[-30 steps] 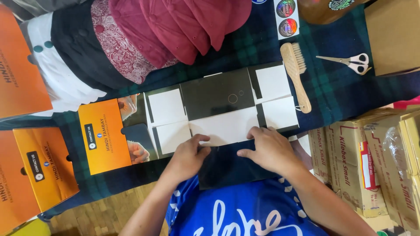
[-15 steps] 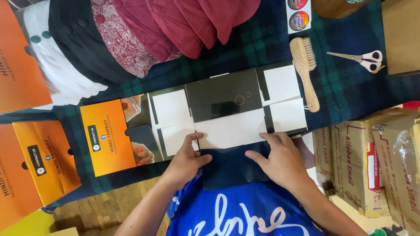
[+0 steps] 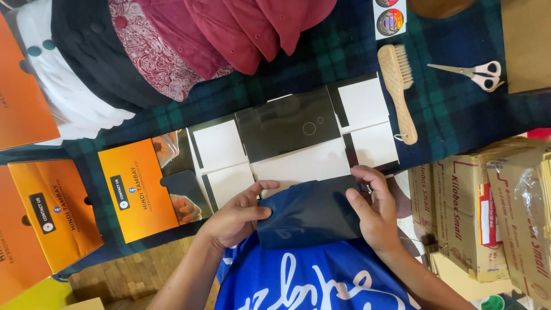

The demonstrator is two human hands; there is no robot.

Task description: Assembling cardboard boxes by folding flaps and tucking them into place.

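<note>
Both grips pinch dark sheet; brush, scissors beyond.

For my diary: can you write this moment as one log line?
left hand: holds dark panel | right hand: holds same panel | beyond: flat box

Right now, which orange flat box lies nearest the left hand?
The orange flat box joined to the unfolded black-and-white carton, just beside the left hand; the others sit farther left.
</note>
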